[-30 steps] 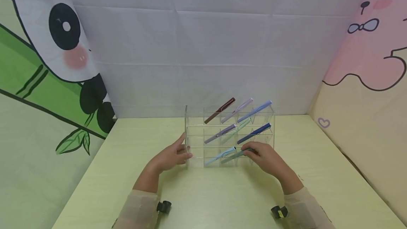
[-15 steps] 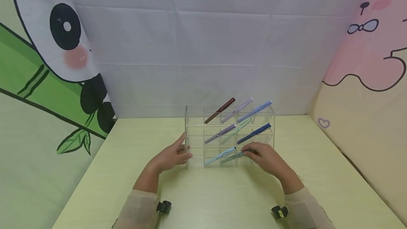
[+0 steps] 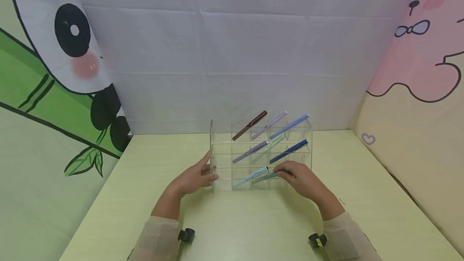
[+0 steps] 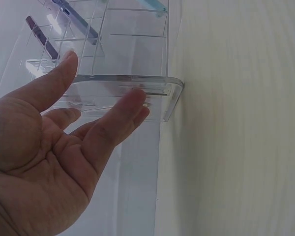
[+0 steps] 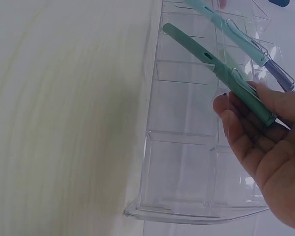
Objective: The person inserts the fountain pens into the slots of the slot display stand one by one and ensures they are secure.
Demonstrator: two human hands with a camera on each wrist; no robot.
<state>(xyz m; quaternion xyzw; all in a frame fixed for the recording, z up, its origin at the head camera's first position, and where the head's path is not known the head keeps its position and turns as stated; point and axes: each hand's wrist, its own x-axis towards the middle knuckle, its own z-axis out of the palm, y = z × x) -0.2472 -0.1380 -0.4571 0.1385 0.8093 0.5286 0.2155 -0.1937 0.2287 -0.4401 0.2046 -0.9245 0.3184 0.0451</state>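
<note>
A clear acrylic pen rack (image 3: 222,160) stands mid-table with several pens slanting in its three tiers. My left hand (image 3: 195,178) is at its left side; in the left wrist view the fingers (image 4: 115,118) are fairly straight, touching the side panel. With thumb and fingers my right hand (image 3: 299,178) pinches the cap end of a green pen (image 5: 189,44), whose lower end lies in the bottom tier's middle. Left of it rests a light blue pen (image 3: 250,177). Above are a purple pen (image 3: 250,152), a pale green pen (image 3: 270,147) and a dark blue pen (image 3: 288,151).
The top tier bears a dark red pen (image 3: 250,125), a lilac pen (image 3: 269,125) and a periwinkle pen (image 3: 289,126). The rack stands on a pale yellow table (image 3: 239,220). A white cloth backdrop (image 3: 232,59) hangs behind, with printed panels at both sides.
</note>
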